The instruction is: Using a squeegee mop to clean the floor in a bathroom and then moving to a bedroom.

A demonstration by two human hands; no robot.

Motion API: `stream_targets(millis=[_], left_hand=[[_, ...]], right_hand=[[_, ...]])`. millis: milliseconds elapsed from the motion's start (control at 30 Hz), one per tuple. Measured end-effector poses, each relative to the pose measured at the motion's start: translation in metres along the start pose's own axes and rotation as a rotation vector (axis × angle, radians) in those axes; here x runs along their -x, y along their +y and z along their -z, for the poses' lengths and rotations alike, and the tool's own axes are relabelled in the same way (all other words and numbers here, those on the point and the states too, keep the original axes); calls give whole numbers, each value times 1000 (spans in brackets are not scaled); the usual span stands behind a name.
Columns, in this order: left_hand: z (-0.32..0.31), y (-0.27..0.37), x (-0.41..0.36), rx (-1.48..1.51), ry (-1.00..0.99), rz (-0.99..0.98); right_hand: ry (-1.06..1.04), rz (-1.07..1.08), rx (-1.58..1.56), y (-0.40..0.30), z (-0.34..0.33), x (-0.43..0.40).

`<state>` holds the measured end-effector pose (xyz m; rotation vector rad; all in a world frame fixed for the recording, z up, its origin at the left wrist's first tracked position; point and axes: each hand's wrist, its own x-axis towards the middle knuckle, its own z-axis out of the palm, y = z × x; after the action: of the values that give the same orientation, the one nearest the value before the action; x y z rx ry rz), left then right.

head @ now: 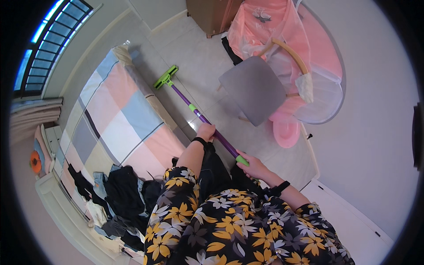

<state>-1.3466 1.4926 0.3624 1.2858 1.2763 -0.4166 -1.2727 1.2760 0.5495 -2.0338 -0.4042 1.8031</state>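
A sponge mop with a purple pole and a green head [166, 78] stretches out from my body, its head on the grey tiled floor beside the bed. My left hand [206, 132] is closed around the middle of the purple pole [225, 143]. Nearer my body, my right hand [253, 165] grips the pole's green end piece [242, 160]. The underside of the mop head is hidden.
At left stands a bed with a checked cover [122, 112], a pile of clothes [122, 195] on it. A grey-seated chair [254, 89] stands right of the mop, by pink netting [323, 79] and a pink plastic basin [286, 133]. A brown cabinet [213, 16] is beyond.
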Motion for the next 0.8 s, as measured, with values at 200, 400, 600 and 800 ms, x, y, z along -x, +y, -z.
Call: stream_targets(millis=[200, 400, 600, 800], left_hand=[[-111, -193, -37, -91, -93, -385], [-278, -139, 65, 549, -700, 504], [-349, -76, 169, 345, -949, 564], [-378, -95, 154, 307, -777, 515]], right_hand=[[1, 257, 354, 103, 19, 66], [99, 128, 374, 242, 66, 171], [106, -124, 389, 262, 102, 274], [225, -38, 221, 291, 93, 272]])
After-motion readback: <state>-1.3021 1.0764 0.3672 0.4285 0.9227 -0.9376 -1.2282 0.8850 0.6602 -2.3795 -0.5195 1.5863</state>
